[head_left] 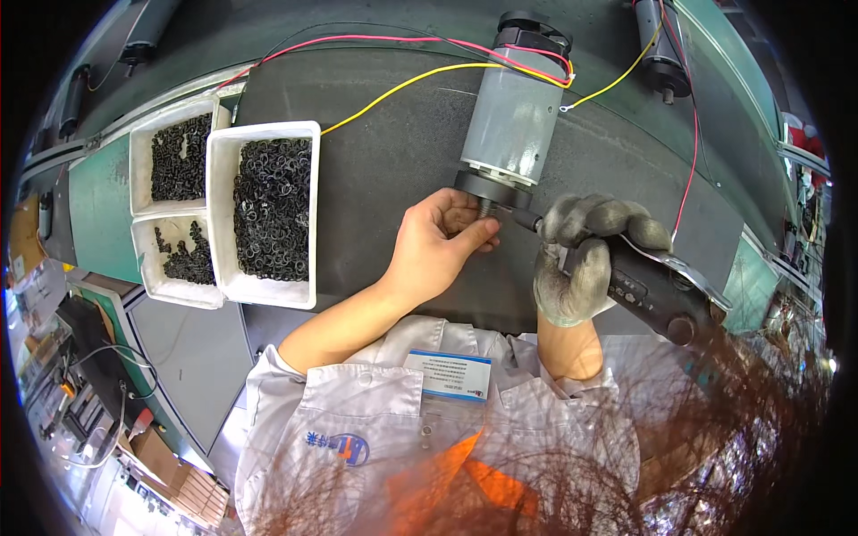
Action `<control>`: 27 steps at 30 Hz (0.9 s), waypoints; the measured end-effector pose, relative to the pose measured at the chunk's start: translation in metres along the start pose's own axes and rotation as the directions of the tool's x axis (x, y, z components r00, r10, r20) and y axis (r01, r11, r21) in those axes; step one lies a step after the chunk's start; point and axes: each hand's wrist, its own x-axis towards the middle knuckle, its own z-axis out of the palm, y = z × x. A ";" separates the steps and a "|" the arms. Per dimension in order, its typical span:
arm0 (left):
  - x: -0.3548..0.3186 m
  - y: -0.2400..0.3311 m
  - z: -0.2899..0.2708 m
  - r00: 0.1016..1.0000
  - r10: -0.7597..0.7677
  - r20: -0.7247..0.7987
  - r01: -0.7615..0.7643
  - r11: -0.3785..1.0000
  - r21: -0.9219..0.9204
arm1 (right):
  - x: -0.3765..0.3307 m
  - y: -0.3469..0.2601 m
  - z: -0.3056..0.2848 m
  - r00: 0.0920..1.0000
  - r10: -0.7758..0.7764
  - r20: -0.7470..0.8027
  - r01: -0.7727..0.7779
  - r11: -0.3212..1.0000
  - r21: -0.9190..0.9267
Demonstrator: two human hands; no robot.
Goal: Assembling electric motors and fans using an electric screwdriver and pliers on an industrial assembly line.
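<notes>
Here is the motor (pixel 514 121), a grey cylinder lying on the dark mat (pixel 393 161), its black front end turned toward the person and its capped rear end pointing away. The left hand (pixel 438 241), bare, is right at that front end, fingers curled in and pinching at the short shaft (pixel 487 210) that sticks out of the black face; whether a small part sits between the fingertips cannot be told. The right hand (pixel 585 255), in a grey glove, is clenched tight around a black power driver (pixel 648 286), and the driver's tip is up against the motor's front end, just beside the left fingertips. Both hands meet at the same spot, close together.

Red wire (pixel 357 38) and yellow wire (pixel 402 87) run off the motor's rear across the mat toward the left, and more red and yellow leads trail off to the right toward a second motor (pixel 663 54) lying near the top edge, well apart from the first.

Over on the left of the table (pixel 98 196) sit three white trays (pixel 264 210) pressed side by side, each loaded with small black rings (pixel 273 205). The biggest tray is nearest the left forearm, with clear mat between them.

Down at the bottom the person's pale work jacket (pixel 357 402) fills the view, with a badge (pixel 447 375) clipped at the chest.
</notes>
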 end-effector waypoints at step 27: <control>-0.018 0.023 0.009 0.947 0.319 -0.034 -0.223 0.731 0.645 | -0.002 -0.008 0.017 0.998 0.058 0.034 -0.051 0.984 -0.168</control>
